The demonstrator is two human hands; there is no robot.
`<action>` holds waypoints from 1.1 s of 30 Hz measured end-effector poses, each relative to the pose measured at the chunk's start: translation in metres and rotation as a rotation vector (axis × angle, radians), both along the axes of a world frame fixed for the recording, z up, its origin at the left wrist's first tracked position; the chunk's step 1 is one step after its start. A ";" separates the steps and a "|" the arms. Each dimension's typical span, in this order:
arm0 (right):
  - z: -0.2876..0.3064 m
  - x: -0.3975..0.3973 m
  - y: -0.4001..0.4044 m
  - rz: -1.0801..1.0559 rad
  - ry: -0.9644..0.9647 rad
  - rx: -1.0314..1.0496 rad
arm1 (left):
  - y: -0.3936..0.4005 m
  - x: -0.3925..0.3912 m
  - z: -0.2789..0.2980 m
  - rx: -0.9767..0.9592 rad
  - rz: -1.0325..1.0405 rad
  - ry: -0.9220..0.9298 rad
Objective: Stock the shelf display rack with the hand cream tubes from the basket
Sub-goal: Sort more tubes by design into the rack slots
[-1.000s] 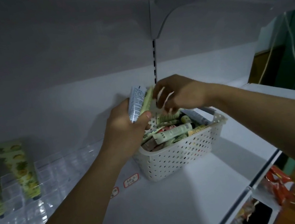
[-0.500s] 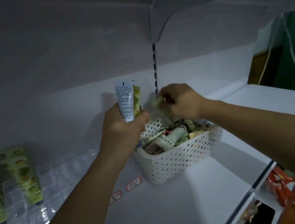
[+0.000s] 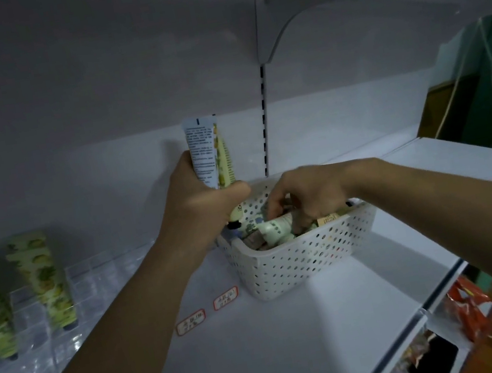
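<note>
My left hand [image 3: 205, 206] grips two hand cream tubes [image 3: 207, 153] upright, caps down, just left of the white perforated basket [image 3: 303, 258] on the white shelf. The basket holds several more tubes [image 3: 273, 229] lying in a jumble. My right hand [image 3: 308, 195] reaches down into the basket with curled fingers among those tubes; whether it holds one is hidden. At the far left a clear plastic display rack [image 3: 29, 310] carries two green patterned tubes [image 3: 46, 280] standing cap down.
Two red-bordered price labels [image 3: 208, 313] lie on the shelf [image 3: 266, 347] in front of the basket. A slotted upright [image 3: 266, 130] divides the back wall. Below right, a lower shelf holds a red packet [image 3: 466, 308] and dark packaged goods.
My right hand dropped from above the basket down into it. My left hand turned its two tubes upright and lifted them slightly.
</note>
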State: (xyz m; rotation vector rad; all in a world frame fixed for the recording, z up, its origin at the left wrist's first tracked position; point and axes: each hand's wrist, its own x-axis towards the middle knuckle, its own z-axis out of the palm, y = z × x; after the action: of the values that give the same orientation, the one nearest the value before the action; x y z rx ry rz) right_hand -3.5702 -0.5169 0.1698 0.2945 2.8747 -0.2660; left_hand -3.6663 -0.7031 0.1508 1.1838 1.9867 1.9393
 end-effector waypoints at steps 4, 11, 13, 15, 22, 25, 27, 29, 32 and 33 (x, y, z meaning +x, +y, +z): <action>-0.003 -0.004 -0.004 -0.025 0.219 -0.036 | -0.001 -0.003 0.000 0.028 -0.038 -0.011; 0.026 0.006 -0.015 -0.085 0.672 -1.016 | -0.007 -0.001 0.007 0.147 -0.033 -0.110; 0.031 0.008 -0.023 -0.012 0.670 -1.241 | -0.009 0.001 0.008 0.122 -0.067 -0.141; 0.034 0.009 -0.034 0.042 0.654 -1.288 | -0.012 0.004 0.010 0.090 -0.104 -0.178; 0.046 0.005 -0.077 0.063 0.658 -1.326 | -0.048 0.014 0.020 0.143 -0.020 -0.201; 0.044 -0.004 -0.102 0.116 0.657 -1.274 | -0.077 0.018 0.022 0.166 0.076 -0.166; 0.042 -0.012 -0.122 0.122 0.696 -1.221 | -0.100 0.020 0.022 0.175 0.127 -0.159; 0.039 -0.021 -0.145 0.137 0.705 -1.202 | -0.124 0.024 0.021 0.163 0.167 -0.139; 0.036 -0.031 -0.178 0.207 0.666 -1.144 | -0.164 0.027 0.016 0.127 0.244 -0.058; 0.034 -0.035 -0.189 0.238 0.663 -1.099 | -0.177 0.027 0.014 0.112 0.265 -0.044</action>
State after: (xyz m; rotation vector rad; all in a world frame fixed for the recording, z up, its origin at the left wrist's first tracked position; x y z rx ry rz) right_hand -3.6052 -0.7059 0.2038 -0.4100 2.7200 -2.0599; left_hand -3.6394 -0.8799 0.1647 0.9304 2.1298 2.2053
